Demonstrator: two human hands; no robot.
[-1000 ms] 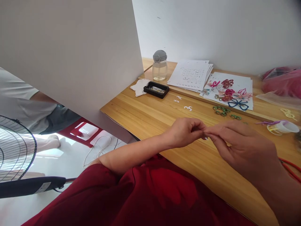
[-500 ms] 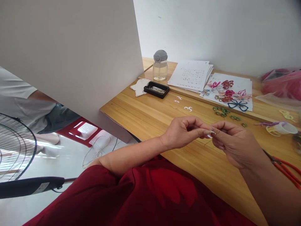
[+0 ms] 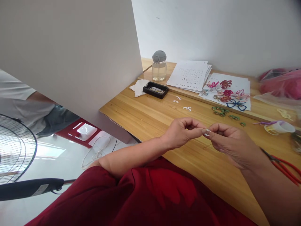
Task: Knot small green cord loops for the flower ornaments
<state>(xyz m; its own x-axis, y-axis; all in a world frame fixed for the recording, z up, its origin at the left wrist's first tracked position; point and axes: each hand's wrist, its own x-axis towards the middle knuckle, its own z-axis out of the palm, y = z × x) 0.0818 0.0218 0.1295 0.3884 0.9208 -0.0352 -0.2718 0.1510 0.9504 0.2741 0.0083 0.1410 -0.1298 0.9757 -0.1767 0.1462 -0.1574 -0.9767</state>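
Note:
Above the front of the wooden table (image 3: 150,114), both my hands meet at the fingertips. My left hand (image 3: 180,133) pinches one side of a small white curved piece (image 3: 207,132). Thumb and forefinger of my right hand (image 3: 231,141) close on its other side. The piece is mostly covered by the fingers, so its full shape is hidden. Beyond the hands lie several white crescent-shaped pieces (image 3: 187,109) like paper cut-outs. Farther right are several small green looped pieces (image 3: 219,111). A red-handled cutting tool (image 3: 284,165) rests by my right wrist, its tip partly covered.
A black tray (image 3: 155,94) of small parts sits near a water bottle (image 3: 159,70). Cut-out paper sheets (image 3: 188,73) and colourful flower shapes (image 3: 227,92) lie at the back. At right are a tipped plastic cup (image 3: 279,128) and a pink bag. A fan (image 3: 16,147) stands left.
The fingertips have drawn slightly closer together around the white piece, which now shows less below them. The whole view has shifted a little.

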